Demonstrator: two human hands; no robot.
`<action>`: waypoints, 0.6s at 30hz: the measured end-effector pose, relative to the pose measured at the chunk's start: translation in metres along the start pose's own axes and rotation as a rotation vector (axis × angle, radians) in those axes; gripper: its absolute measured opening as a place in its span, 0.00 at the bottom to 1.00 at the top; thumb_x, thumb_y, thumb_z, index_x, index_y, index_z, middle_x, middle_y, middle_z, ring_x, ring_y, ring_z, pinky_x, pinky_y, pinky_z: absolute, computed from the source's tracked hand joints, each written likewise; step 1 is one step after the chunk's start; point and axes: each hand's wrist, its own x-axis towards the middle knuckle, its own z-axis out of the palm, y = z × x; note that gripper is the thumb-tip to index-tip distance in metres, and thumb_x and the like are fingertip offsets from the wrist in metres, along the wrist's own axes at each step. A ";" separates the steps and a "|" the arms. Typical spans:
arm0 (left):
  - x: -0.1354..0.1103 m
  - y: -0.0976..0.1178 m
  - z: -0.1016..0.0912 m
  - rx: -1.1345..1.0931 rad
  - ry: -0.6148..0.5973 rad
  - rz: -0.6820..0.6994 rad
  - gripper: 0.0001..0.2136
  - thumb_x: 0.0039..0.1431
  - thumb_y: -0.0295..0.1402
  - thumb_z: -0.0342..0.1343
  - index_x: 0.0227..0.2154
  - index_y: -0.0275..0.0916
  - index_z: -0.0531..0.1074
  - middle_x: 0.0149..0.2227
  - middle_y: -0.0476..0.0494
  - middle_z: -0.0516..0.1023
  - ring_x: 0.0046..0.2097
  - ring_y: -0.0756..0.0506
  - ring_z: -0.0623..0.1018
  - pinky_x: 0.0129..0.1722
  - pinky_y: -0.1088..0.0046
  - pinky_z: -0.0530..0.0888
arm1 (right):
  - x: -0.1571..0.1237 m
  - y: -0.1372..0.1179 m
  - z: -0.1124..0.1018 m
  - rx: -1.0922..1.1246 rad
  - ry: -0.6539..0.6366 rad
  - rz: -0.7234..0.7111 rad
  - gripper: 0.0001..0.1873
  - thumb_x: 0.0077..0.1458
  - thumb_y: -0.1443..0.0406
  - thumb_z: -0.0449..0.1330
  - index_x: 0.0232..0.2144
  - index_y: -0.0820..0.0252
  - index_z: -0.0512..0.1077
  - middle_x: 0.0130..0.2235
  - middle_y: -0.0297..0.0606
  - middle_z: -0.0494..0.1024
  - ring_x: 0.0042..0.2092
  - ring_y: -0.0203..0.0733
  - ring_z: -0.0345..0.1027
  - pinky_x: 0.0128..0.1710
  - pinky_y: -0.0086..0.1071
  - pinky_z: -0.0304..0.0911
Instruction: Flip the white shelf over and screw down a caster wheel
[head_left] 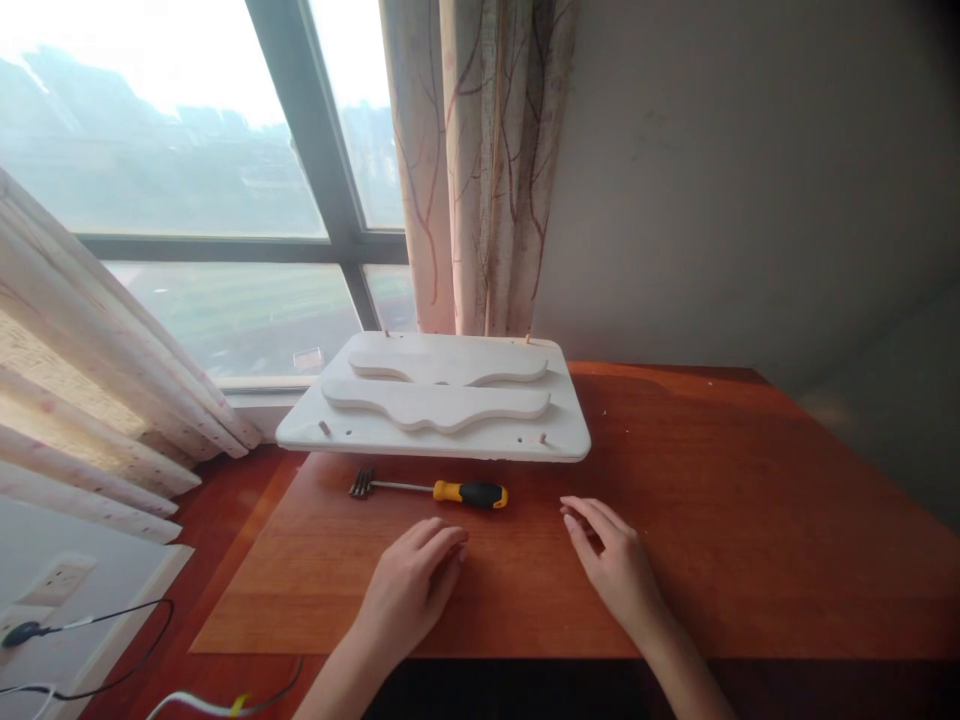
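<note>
Screwdriver (450, 491) laid on counter (750, 520), handle pointed right. Screws (361, 485) clustered at its tip. White board (480, 446) placed just beyond screwdriver, two curved panels (435, 407) rested on top, dowels (324, 428) set near corners. Left hand (418, 565) held on screwdriver's near side, half open, nothing seen gripped. Right hand (611, 550) held right of screwdriver, fingers loosely bent, nothing seen gripped.

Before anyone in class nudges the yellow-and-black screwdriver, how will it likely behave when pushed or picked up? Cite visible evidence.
The screwdriver should probably stay stiff: its shaft is straight and looks metallic. Lifted by that thin shaft, it would probably dip toward its thicker handle. Pushed tip-first, it may scatter the small screws beside its tip.
</note>
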 end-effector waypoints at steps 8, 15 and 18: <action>0.014 0.017 0.015 -0.110 -0.061 -0.007 0.10 0.68 0.30 0.50 0.40 0.42 0.78 0.32 0.44 0.79 0.31 0.47 0.80 0.33 0.76 0.77 | -0.011 -0.007 0.012 0.424 -0.275 0.319 0.23 0.65 0.49 0.58 0.46 0.61 0.78 0.37 0.44 0.82 0.29 0.38 0.74 0.25 0.29 0.69; 0.015 0.015 0.013 -0.153 -0.066 -0.055 0.11 0.68 0.31 0.49 0.39 0.43 0.79 0.32 0.44 0.79 0.30 0.47 0.79 0.34 0.75 0.78 | -0.013 -0.009 0.016 0.287 -0.213 0.259 0.22 0.67 0.50 0.55 0.46 0.60 0.78 0.34 0.42 0.80 0.28 0.37 0.72 0.25 0.29 0.69; 0.015 0.014 0.014 -0.144 -0.070 -0.059 0.11 0.69 0.32 0.49 0.39 0.43 0.79 0.32 0.44 0.79 0.31 0.47 0.80 0.35 0.75 0.78 | -0.012 -0.014 0.017 0.188 -0.197 0.176 0.20 0.68 0.52 0.54 0.44 0.58 0.79 0.37 0.42 0.79 0.29 0.38 0.72 0.27 0.28 0.69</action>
